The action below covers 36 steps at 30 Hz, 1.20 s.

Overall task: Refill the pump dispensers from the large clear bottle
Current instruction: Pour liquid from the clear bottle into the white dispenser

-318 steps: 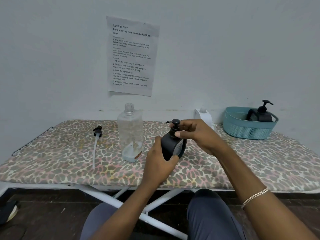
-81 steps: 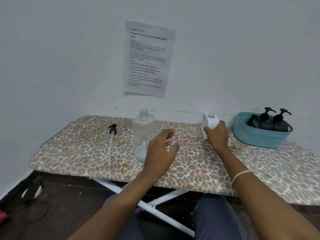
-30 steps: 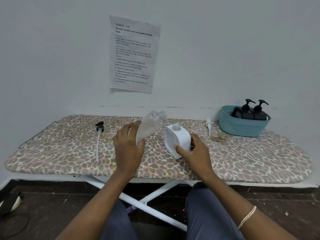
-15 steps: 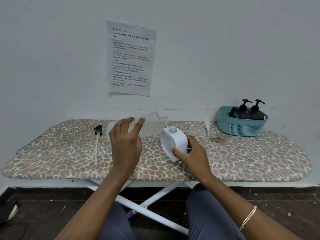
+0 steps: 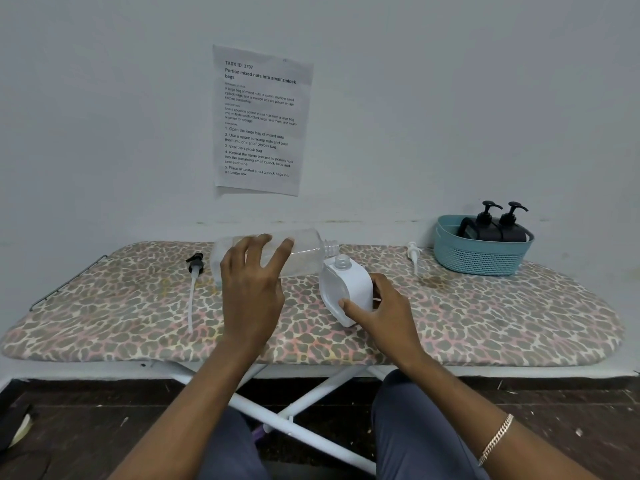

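Note:
My left hand (image 5: 252, 292) grips the large clear bottle (image 5: 304, 252), which lies nearly level in the air with its open neck pointing right, just above the mouth of the white dispenser (image 5: 348, 289). That dispenser stands on the leopard-print ironing board (image 5: 485, 320) without its pump, and my right hand (image 5: 384, 315) steadies it from the front right. Its white pump (image 5: 414, 254) lies on the board further right. Two black pump dispensers (image 5: 495, 226) stand in the teal basket (image 5: 481, 254).
A black pump head with a long white tube (image 5: 192, 289) lies on the board's left part. A printed sheet (image 5: 259, 123) hangs on the wall behind. Below the board are its white crossed legs (image 5: 298, 407) and my knees.
The clear bottle has tipped further, from slanted upward to nearly level, and its neck has come over the white dispenser's mouth. My right hand keeps holding the dispenser.

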{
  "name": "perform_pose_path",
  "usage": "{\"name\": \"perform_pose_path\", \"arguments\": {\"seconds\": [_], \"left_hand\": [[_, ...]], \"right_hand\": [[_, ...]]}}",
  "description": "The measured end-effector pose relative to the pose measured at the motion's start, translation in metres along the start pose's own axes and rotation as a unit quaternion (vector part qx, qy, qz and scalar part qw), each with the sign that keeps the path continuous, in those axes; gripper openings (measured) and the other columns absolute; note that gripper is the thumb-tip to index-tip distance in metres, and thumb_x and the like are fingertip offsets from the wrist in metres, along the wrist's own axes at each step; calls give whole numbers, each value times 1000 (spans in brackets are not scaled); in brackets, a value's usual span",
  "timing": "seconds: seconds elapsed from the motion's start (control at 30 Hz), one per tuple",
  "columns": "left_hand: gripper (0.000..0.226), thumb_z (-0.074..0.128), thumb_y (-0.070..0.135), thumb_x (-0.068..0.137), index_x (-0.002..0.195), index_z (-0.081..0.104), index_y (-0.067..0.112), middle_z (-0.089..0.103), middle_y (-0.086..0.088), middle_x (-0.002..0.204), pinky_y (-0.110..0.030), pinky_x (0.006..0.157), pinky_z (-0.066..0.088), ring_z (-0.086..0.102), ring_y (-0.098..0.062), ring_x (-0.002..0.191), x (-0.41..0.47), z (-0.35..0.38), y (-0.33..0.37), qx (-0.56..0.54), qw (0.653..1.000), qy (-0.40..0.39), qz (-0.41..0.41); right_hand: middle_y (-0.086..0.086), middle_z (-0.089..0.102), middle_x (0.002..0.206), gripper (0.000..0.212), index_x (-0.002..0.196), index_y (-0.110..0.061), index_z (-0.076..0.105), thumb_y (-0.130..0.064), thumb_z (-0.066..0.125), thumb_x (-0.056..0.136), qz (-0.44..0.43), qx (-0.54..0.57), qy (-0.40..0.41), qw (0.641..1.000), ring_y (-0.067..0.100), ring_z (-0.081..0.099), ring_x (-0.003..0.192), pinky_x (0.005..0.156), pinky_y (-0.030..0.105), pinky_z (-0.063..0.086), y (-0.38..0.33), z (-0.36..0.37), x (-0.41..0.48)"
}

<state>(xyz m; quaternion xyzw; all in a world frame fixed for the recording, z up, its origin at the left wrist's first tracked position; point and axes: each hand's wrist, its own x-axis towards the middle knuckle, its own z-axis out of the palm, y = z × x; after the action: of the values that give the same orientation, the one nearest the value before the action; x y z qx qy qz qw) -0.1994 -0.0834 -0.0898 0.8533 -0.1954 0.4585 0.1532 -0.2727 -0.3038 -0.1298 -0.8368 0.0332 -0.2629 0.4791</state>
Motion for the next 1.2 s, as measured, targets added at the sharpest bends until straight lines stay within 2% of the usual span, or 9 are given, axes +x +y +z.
{"name": "perform_pose_path", "arguments": {"seconds": [0.43, 0.63, 0.77, 0.93, 1.13, 1.2], "left_hand": [[81, 71, -17, 67, 137, 65, 21, 60, -13, 137, -51, 108, 36, 48, -38, 133, 3, -3, 4, 28, 999, -19, 17], [79, 69, -17, 68, 138, 65, 21, 60, -13, 137, -51, 109, 36, 48, -39, 134, 5, -4, 4, 42, 999, -20, 28], [78, 69, -17, 68, 136, 65, 21, 60, -13, 136, -52, 110, 36, 50, -40, 133, 6, -6, 4, 50, 998, -15, 34], [79, 68, -18, 67, 136, 65, 21, 59, -13, 137, -52, 111, 35, 48, -40, 135, 7, -7, 5, 57, 997, -13, 40], [78, 66, -18, 67, 135, 66, 20, 59, -14, 137, -53, 111, 36, 47, -40, 136, 8, -7, 5, 64, 997, -9, 43], [78, 66, -18, 66, 135, 66, 20, 59, -14, 138, -52, 111, 35, 47, -40, 136, 8, -8, 6, 67, 997, -6, 45]], "right_hand": [[-12, 65, 119, 44, 122, -37, 54, -39, 82, 88, -7, 0, -8, 1000, 10, 63, 103, 71, 18, 54, -3, -1, 0], [-11, 66, 119, 47, 127, -31, 58, -38, 83, 88, -5, -2, -5, 1000, 11, 64, 104, 75, 22, 56, -2, 0, 0], [-11, 66, 118, 44, 123, -34, 57, -36, 83, 88, -6, -1, -6, 1000, 10, 63, 103, 74, 20, 54, -3, 0, 0], [-10, 67, 118, 44, 124, -29, 59, -36, 83, 88, -7, -6, -5, 1000, 11, 63, 103, 75, 21, 54, -2, -1, 0], [-9, 67, 119, 47, 129, -27, 59, -37, 82, 88, -8, -11, -6, 1000, 13, 64, 104, 78, 29, 57, -3, -1, 0], [-10, 66, 119, 48, 129, -26, 59, -37, 82, 88, -7, -12, -5, 1000, 13, 63, 104, 77, 27, 57, -3, -1, 0]]}}
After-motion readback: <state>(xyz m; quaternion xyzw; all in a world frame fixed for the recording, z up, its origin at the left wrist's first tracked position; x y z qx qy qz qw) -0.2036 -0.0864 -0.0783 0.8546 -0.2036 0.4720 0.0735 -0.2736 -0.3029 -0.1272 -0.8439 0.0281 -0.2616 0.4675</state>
